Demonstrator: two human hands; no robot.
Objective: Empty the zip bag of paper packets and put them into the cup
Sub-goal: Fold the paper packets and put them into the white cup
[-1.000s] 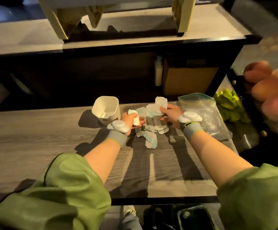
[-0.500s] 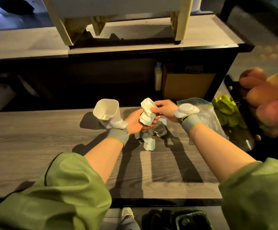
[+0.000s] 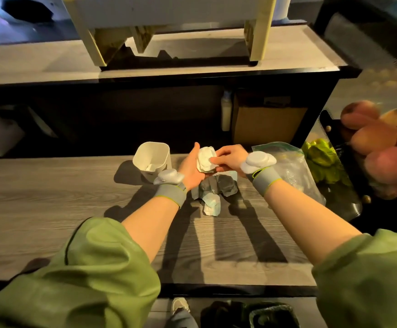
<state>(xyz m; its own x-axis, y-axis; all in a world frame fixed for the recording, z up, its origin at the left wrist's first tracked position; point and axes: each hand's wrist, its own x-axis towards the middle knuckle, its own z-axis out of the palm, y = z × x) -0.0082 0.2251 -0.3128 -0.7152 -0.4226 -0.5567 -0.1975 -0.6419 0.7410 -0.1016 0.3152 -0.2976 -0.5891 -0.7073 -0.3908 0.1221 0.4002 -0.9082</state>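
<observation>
A white square cup (image 3: 152, 159) stands on the wooden table, with one packet lying at its bottom. To its right, my left hand (image 3: 190, 169) lies palm up with a small stack of pale paper packets (image 3: 205, 159) resting in it. My right hand (image 3: 230, 158) pinches the same stack from the right side. Below the hands, several more packets (image 3: 212, 192) lie loose on the table in shadow. The clear zip bag (image 3: 289, 166) with a blue-green seal lies flat to the right of my right wrist.
The table (image 3: 50, 197) is grey wood with a dark front edge. Green leafy vegetables (image 3: 322, 159) and peaches (image 3: 377, 140) sit at the right. A dark shelf with a cardboard box (image 3: 268, 124) runs behind. A shoe (image 3: 179, 306) shows below.
Both hands gathered packets off the table into a stack, lifted it, and the left palm turned up under it. The stack has shifted slightly toward the cup.
</observation>
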